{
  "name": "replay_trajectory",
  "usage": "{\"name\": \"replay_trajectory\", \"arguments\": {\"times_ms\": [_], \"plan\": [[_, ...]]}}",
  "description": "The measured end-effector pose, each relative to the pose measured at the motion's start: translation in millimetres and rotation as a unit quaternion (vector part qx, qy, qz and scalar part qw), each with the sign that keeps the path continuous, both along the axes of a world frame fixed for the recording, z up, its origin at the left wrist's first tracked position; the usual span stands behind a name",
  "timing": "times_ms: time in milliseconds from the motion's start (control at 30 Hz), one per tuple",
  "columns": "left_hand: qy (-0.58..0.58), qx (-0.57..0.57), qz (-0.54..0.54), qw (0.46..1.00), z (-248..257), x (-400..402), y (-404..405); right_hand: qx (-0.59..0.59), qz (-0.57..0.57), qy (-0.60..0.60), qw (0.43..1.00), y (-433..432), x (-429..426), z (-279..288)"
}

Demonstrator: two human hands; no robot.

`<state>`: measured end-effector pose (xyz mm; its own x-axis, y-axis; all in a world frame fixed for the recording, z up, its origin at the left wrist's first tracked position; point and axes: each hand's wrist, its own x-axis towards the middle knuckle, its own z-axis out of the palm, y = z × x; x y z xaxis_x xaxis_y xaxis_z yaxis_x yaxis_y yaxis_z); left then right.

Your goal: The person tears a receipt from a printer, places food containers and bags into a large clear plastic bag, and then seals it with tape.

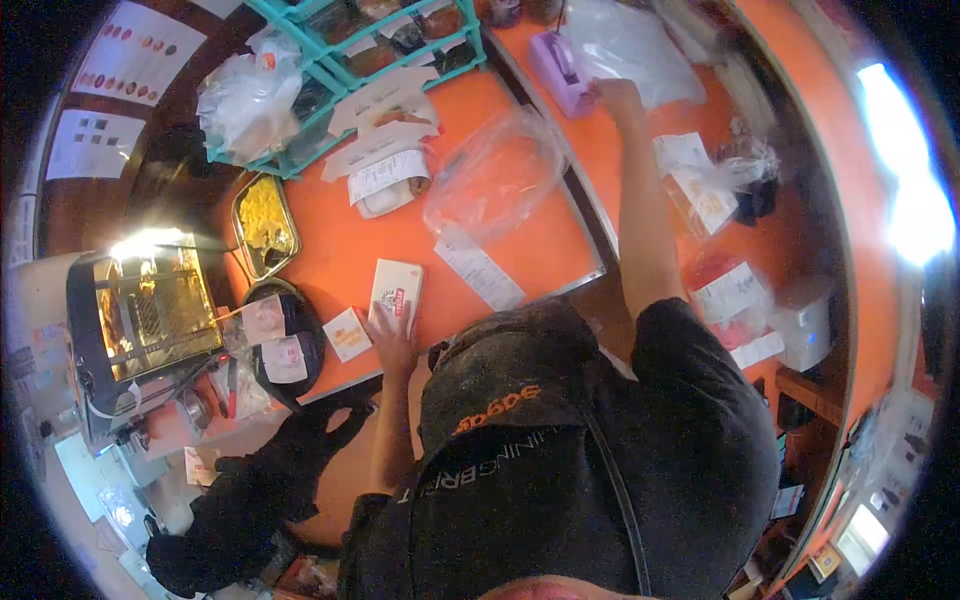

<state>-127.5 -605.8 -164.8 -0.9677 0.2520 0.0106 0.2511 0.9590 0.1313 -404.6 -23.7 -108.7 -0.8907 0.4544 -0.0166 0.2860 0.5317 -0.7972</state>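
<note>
My left hand [391, 339] lies with fingers spread on the lower part of a white cardboard box [397, 289] with a red and black print. Beside it is a small white card with orange print [346, 334]. My right arm is stretched far forward, and my right hand [616, 97] is at the near right end of a purple tape dispenser [561, 75]. Whether its fingers hold tape is too small to tell. Between the hands lie a clear plastic bag [495, 180], a printed paper slip [480, 268] and a packed food container with a paper band [388, 182].
Teal crates [322, 112] with packed goods stand at the back. At left are a metal tray of yellow food [266, 225], a black round pan [300, 296] and a lit toaster oven [150, 307]. Another person's black sleeve [255, 487] reaches in at lower left. Bagged packages [731, 300] lie at right.
</note>
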Motion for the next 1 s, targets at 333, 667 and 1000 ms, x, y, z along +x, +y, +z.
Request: {"name": "replay_trajectory", "arguments": {"times_ms": [333,667,1000], "plan": [[0.079,0.038,0.011,0.996,-15,-14,16,0.498,0.051,-0.090,0.861,33,16,-100],[0.091,0.122,0.116,0.981,-27,-10,13,-0.287,0.389,-0.164,0.860,-286,147,-32],[0.099,0.134,0.099,0.981,-32,-11,14,0.036,0.482,-0.185,0.855,-411,172,-97]]}}
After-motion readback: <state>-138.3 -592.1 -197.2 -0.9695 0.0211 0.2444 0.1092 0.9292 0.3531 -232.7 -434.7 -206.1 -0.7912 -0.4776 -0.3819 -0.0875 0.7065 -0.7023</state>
